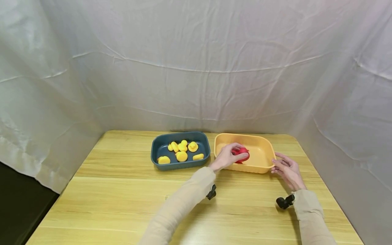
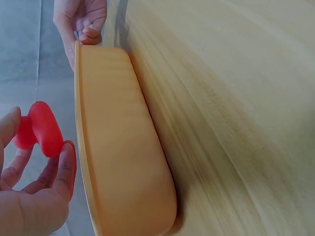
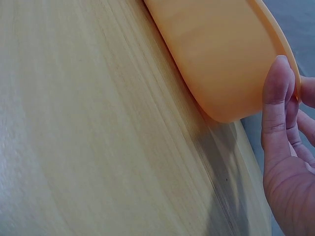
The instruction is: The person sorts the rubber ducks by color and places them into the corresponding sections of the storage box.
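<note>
My left hand pinches a red toy duck between thumb and fingers, at the left part of an orange tray. In the left wrist view the toy shows as two smooth rounded lobes beside the tray's rim. More red shows below the fingers in the head view, partly hidden by the hand. My right hand grips the tray's right end near the front corner. In the right wrist view its thumb lies against the outer wall, with fingers behind the rim.
Left of the orange tray stands a dark blue tray with several yellow toy ducks in it. Both trays sit near the back of the wooden table. A pale curtain hangs behind and along the sides.
</note>
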